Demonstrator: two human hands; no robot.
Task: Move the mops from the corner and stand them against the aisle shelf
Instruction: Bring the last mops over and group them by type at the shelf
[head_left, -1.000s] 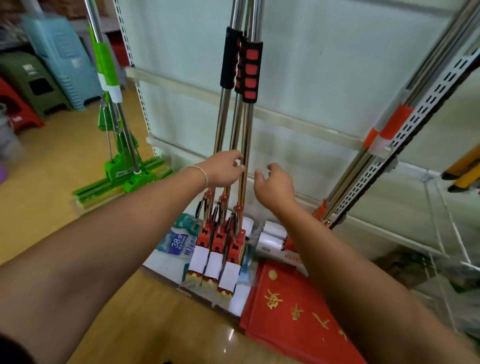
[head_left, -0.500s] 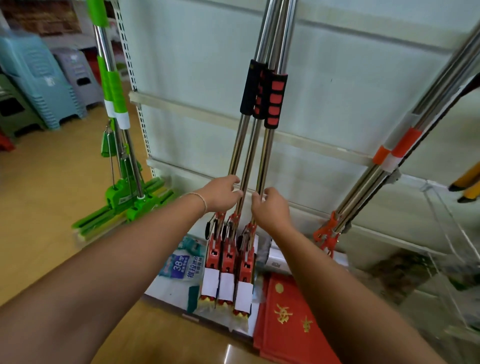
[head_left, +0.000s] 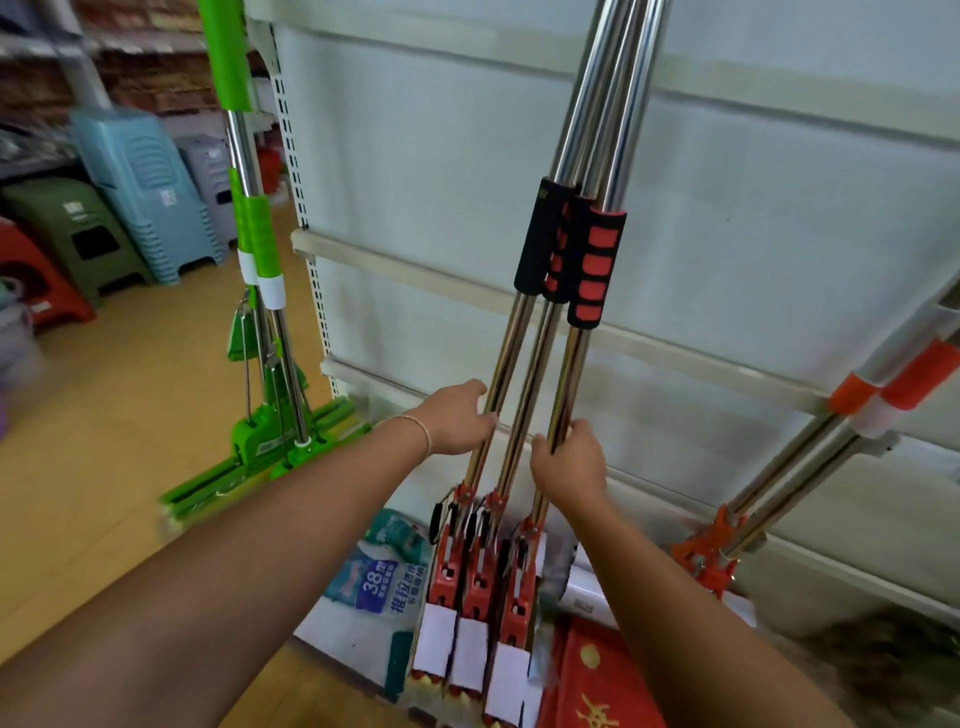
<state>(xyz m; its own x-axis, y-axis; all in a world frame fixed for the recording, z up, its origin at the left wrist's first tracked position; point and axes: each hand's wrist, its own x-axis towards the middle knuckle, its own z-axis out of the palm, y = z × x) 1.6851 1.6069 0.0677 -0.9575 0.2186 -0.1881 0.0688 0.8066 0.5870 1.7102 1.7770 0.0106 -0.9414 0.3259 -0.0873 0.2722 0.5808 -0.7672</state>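
Left hand curled round the leftmost steel pole of three red mops. Right hand clamped on the rightmost pole. Leaning against the aisle shelf.

light: bright, even | shadows: soft | edges: blurred, bowed by wide lens | centre: sharp

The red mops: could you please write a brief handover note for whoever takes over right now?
Left hand: grips the leftmost pole of the three red mops.
Right hand: grips the rightmost pole.
The red mops stand bunched, leaning on the shelf panel, heads on packaging below.
Green mops stand at the shelf's left end; orange mops lean to the right.
Done: mops at the shelf.
Left: steady the red ones, let go.
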